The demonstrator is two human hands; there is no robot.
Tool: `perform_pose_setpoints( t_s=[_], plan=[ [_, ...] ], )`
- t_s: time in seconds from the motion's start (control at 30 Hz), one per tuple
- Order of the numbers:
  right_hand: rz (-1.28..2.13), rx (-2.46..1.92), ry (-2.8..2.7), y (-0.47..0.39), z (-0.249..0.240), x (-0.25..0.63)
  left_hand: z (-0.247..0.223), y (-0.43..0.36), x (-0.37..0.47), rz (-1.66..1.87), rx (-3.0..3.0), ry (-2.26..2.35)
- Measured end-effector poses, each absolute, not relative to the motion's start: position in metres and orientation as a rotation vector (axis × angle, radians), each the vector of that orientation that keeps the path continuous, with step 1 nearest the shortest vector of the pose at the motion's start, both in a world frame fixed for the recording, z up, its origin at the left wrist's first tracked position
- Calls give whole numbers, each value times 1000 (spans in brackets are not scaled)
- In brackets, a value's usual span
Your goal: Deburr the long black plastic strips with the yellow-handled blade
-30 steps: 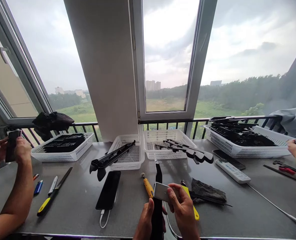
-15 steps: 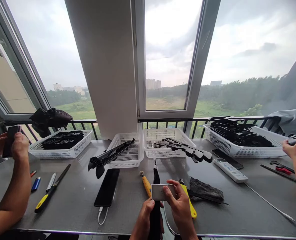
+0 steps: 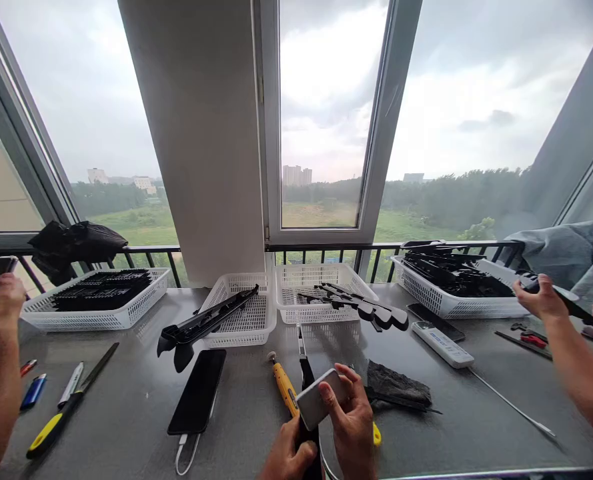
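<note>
At the bottom centre, my left hand (image 3: 290, 452) is closed around a long black plastic part (image 3: 312, 460), whose far end points away from me. My right hand (image 3: 350, 417) grips a flat grey rectangular block (image 3: 320, 400) between thumb and fingers. The block is tilted and crosses over the black part; whether they touch, I cannot tell. Just left of the block lies a yellow rotary tool (image 3: 283, 385). Behind my right hand, a yellow handle (image 3: 377, 435) shows only in part. A dark crumpled cloth (image 3: 399, 385) lies to the right.
White baskets (image 3: 241, 339) line the back of the metal table (image 3: 126, 413), with black parts in them. A charging phone (image 3: 199, 393), a yellow-black knife (image 3: 71, 403), a marker (image 3: 71, 385), a lighter (image 3: 33, 391) and a power strip (image 3: 441, 343) lie around. Co-workers' hands (image 3: 541, 300) show at both sides.
The grey block has turned from level to tilted, right end up, in my right hand. The view has shifted right. The co-worker's hands at right show more, holding a black part.
</note>
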State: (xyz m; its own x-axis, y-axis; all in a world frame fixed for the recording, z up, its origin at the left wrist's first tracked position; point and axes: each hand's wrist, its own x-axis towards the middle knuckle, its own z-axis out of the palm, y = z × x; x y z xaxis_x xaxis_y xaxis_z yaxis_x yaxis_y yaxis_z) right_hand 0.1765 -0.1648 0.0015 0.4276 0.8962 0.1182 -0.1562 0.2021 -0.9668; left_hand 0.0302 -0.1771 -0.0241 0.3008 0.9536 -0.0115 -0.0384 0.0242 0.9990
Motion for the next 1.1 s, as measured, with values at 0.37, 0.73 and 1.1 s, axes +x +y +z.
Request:
perform_pose_setpoints(
  t_s=[0.37,0.73,1.1],
  plan=[
    [819,-1123,-885,-159,9,177,-23,-180,26,904,1323,965],
    [1047,-1062,-1153,-152,39,196,-12,-190,29,902,1345,951],
    [1026,-1093,-1227,-152,36,204,1,-192,35,887,1361,958]
  ],
)
